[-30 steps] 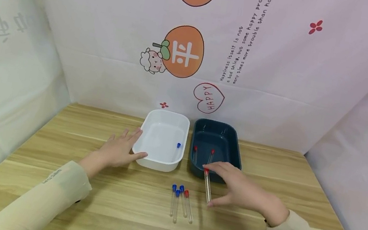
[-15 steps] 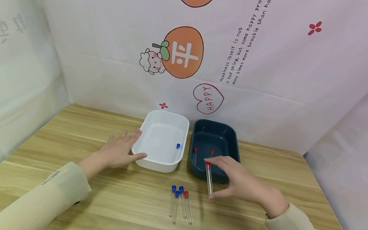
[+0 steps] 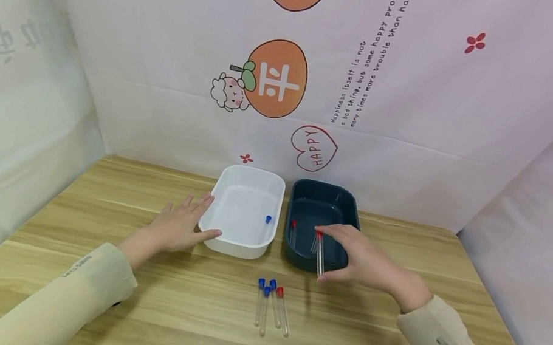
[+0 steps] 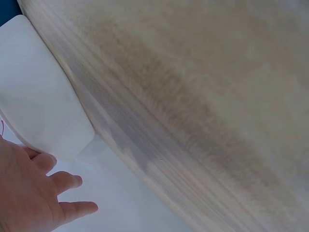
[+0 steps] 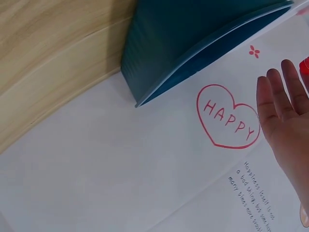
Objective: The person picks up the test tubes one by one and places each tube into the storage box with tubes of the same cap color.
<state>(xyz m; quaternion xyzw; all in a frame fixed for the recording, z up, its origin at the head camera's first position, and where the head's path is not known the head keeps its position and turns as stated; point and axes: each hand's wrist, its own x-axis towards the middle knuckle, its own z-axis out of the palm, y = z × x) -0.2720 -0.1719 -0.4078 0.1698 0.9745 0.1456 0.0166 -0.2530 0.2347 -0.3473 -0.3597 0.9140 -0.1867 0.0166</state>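
Observation:
Between thumb and fingertips, the right hand (image 3: 369, 261) pinches a red-capped tube (image 3: 320, 255) by its two ends, over the near part of the dark blue tray (image 3: 290, 251). Part of its red cap (image 5: 304, 66) shows at the edge of the right wrist view. The left hand (image 3: 175, 227) has its fingers spread, resting on the left rim of the white tray (image 3: 241, 249); the left wrist view shows this hand (image 4: 36, 188) at the tray's side (image 4: 46, 92). A blue-capped tube (image 3: 268, 220) lies in the white tray, a red-capped one (image 3: 293, 225) in the blue.
In front of the trays, several tubes lie on the wooden table (image 3: 184, 316): blue-capped ones (image 3: 263, 312) and a red-capped one (image 3: 284, 309). A printed cloth (image 3: 404, 170) hangs behind the trays, with more cloth at both sides.
The right hand has moved forward, away from the wearer, carrying the red-capped tube from the blue tray's near edge to over its inside. The left hand has stayed put.

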